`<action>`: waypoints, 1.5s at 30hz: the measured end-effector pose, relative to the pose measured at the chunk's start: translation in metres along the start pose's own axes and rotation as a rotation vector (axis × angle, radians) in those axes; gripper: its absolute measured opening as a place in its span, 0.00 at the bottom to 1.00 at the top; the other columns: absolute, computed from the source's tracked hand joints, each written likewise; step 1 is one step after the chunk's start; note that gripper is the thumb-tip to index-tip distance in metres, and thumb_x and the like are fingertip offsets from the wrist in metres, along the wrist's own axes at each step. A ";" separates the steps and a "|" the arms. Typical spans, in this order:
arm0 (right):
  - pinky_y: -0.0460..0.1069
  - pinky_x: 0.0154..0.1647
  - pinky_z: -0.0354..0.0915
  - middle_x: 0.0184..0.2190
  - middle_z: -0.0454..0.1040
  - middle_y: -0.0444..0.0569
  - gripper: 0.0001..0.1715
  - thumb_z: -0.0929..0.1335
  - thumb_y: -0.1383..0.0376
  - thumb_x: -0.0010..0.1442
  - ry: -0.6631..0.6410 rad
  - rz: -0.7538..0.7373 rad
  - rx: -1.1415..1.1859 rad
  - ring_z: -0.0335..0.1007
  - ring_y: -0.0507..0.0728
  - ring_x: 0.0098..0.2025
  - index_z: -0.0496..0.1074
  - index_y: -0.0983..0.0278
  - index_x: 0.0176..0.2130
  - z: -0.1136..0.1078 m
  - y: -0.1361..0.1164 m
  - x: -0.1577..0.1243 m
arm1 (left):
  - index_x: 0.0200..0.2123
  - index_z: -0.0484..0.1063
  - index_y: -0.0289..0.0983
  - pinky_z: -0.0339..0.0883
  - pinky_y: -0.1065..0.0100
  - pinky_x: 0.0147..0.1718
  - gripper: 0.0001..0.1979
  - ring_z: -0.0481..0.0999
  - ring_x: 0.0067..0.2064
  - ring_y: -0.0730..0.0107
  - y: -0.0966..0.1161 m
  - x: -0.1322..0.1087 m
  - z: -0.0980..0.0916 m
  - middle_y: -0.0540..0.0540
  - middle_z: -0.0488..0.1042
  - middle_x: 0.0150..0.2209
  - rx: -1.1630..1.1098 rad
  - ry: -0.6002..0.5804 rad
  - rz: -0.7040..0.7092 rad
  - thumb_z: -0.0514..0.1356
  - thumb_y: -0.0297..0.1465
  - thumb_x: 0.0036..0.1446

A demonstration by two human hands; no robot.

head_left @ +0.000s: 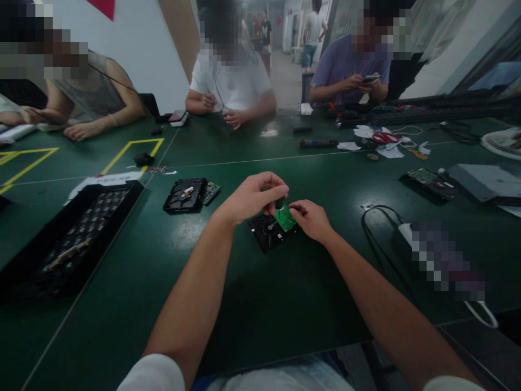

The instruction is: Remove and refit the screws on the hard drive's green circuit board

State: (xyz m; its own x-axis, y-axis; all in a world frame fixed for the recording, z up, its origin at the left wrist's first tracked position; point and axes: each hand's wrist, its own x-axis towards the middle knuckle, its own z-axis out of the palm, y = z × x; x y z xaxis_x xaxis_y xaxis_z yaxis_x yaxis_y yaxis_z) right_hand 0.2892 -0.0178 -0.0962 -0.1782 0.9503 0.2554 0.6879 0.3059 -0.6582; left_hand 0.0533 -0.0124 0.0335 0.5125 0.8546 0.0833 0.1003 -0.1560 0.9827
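Observation:
A black hard drive [264, 234] lies on the green table in front of me, with a green circuit board [286, 219] over its far right part. My left hand [260, 196] is closed round a short dark screwdriver [279, 204], held upright with its thin shaft pointing down at the board. My right hand [312, 219] is at the board's right edge, thumb and fingers closed on it. Whether the board rests flat on the drive is hard to tell.
Left are a second hard drive [185, 195], a small circuit board [212, 192] and a long black tray [77, 239]. To the right lie another drive [429, 183], a grey metal box [484, 182] and a cable [366, 233]. Several people sit across the table.

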 end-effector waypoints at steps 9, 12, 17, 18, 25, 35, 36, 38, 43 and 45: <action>0.52 0.41 0.69 0.45 0.82 0.50 0.12 0.70 0.59 0.69 0.006 0.021 0.010 0.76 0.57 0.39 0.81 0.58 0.50 0.000 -0.001 -0.001 | 0.42 0.77 0.34 0.69 0.74 0.24 0.13 0.75 0.25 0.78 0.004 -0.001 -0.001 0.45 0.80 0.39 -0.017 -0.074 0.001 0.60 0.39 0.70; 0.52 0.41 0.69 0.44 0.82 0.50 0.13 0.70 0.59 0.69 -0.006 0.016 0.008 0.76 0.57 0.40 0.80 0.58 0.50 -0.001 -0.002 -0.001 | 0.41 0.77 0.35 0.67 0.75 0.23 0.13 0.74 0.25 0.78 0.003 -0.001 0.000 0.46 0.79 0.35 0.049 -0.023 0.030 0.63 0.40 0.68; 0.52 0.41 0.69 0.44 0.82 0.50 0.13 0.69 0.59 0.70 -0.012 0.006 0.010 0.76 0.57 0.39 0.80 0.59 0.50 -0.001 0.000 -0.001 | 0.38 0.72 0.37 0.64 0.75 0.21 0.19 0.76 0.25 0.74 -0.002 0.000 0.000 0.49 0.77 0.28 0.166 0.115 -0.020 0.73 0.44 0.59; 0.52 0.41 0.69 0.44 0.82 0.50 0.13 0.69 0.59 0.70 -0.010 0.008 0.013 0.76 0.57 0.39 0.80 0.59 0.50 0.000 0.000 0.000 | 0.38 0.72 0.37 0.64 0.75 0.21 0.19 0.76 0.25 0.74 -0.002 0.000 0.000 0.49 0.76 0.28 0.166 0.122 -0.025 0.73 0.44 0.58; 0.52 0.42 0.70 0.44 0.82 0.50 0.13 0.69 0.60 0.69 -0.009 0.009 0.037 0.76 0.57 0.40 0.80 0.59 0.50 0.001 0.001 0.000 | 0.43 0.77 0.36 0.66 0.74 0.25 0.12 0.74 0.27 0.78 -0.002 0.002 0.000 0.49 0.77 0.35 0.085 -0.025 0.072 0.65 0.40 0.67; 0.52 0.41 0.69 0.44 0.82 0.50 0.13 0.69 0.59 0.69 -0.014 0.012 0.013 0.76 0.56 0.39 0.80 0.59 0.50 0.000 0.000 0.000 | 0.39 0.77 0.35 0.71 0.73 0.27 0.12 0.76 0.28 0.75 0.001 0.002 0.000 0.46 0.78 0.34 -0.038 0.018 -0.030 0.64 0.39 0.67; 0.52 0.40 0.69 0.44 0.82 0.50 0.13 0.69 0.59 0.69 -0.013 0.011 0.011 0.76 0.56 0.39 0.80 0.59 0.50 0.000 0.000 0.000 | 0.38 0.76 0.35 0.71 0.73 0.26 0.12 0.76 0.27 0.75 0.001 0.002 0.000 0.47 0.78 0.32 -0.016 0.045 -0.029 0.66 0.39 0.66; 0.52 0.41 0.69 0.44 0.81 0.50 0.13 0.69 0.59 0.69 -0.008 0.006 0.015 0.76 0.57 0.39 0.80 0.59 0.50 0.000 0.000 0.000 | 0.36 0.74 0.36 0.69 0.74 0.25 0.14 0.76 0.27 0.75 -0.001 0.002 0.001 0.47 0.78 0.31 0.019 0.085 -0.035 0.70 0.39 0.63; 0.52 0.41 0.69 0.45 0.81 0.50 0.13 0.69 0.59 0.69 -0.010 -0.001 0.016 0.76 0.57 0.40 0.80 0.59 0.50 -0.001 0.000 -0.001 | 0.37 0.72 0.37 0.69 0.74 0.25 0.15 0.77 0.27 0.74 -0.004 0.003 0.001 0.48 0.78 0.30 0.033 0.061 -0.026 0.71 0.40 0.62; 0.52 0.41 0.69 0.45 0.81 0.50 0.13 0.69 0.59 0.70 -0.014 0.001 0.006 0.76 0.57 0.40 0.80 0.59 0.50 -0.001 -0.001 0.000 | 0.39 0.73 0.37 0.69 0.74 0.25 0.12 0.76 0.26 0.76 -0.002 0.002 0.001 0.50 0.76 0.30 0.017 0.038 0.006 0.68 0.39 0.65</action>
State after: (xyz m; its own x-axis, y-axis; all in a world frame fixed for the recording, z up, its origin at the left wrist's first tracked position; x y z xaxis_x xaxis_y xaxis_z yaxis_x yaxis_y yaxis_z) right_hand 0.2893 -0.0185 -0.0951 -0.1874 0.9514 0.2444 0.6839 0.3050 -0.6628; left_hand 0.0552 -0.0111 0.0313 0.4803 0.8718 0.0962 0.1119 -0.1697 0.9791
